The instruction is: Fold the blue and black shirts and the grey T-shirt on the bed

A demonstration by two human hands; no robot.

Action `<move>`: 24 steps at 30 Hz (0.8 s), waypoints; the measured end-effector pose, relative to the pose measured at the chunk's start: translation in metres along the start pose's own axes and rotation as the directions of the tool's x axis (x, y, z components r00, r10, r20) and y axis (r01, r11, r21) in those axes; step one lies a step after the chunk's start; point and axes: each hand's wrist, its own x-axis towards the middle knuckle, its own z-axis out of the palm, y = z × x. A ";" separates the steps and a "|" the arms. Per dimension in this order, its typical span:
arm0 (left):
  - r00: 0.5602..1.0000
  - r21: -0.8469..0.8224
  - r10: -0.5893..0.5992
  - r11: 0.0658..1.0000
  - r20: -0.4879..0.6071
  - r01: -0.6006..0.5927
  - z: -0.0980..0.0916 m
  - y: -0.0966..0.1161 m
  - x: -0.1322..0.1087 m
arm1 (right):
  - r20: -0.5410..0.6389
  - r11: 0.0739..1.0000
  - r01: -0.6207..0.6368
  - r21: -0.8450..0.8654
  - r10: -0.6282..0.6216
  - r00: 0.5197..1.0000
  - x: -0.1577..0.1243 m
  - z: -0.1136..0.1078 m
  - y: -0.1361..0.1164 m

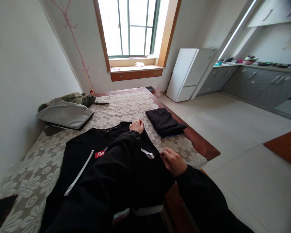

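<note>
shirt [82,152] in left hand [137,125], right hand [173,160]

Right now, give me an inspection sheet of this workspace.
Surface: bed, floral cover, wooden edge.
Job's things: black shirt spread flat, red logo; folded black garment beside it.
Clutter: grey cloth and olive jacket by the wall.
Grippers: left hand closed on the shirt's shoulder; right hand curled on its side edge.
Cables: nothing seen.
Surroundings: window, white fridge, grey counter, tiled floor.
</note>
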 end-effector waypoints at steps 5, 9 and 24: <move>0.996 -0.031 0.087 0.996 0.017 -0.087 -0.001 -0.002 -0.001 | 0.107 0.995 -0.085 0.042 0.080 0.991 0.013 -0.006 0.001; 0.995 -0.028 0.102 0.994 0.004 -0.102 -0.002 -0.002 -0.001 | 0.134 0.986 -0.089 -0.141 0.108 0.985 0.019 -0.002 -0.002; 0.810 0.022 0.586 0.811 -0.013 -0.585 -0.023 -0.011 -0.110 | -0.140 0.811 -0.481 0.333 0.547 0.826 -0.098 -0.005 -0.044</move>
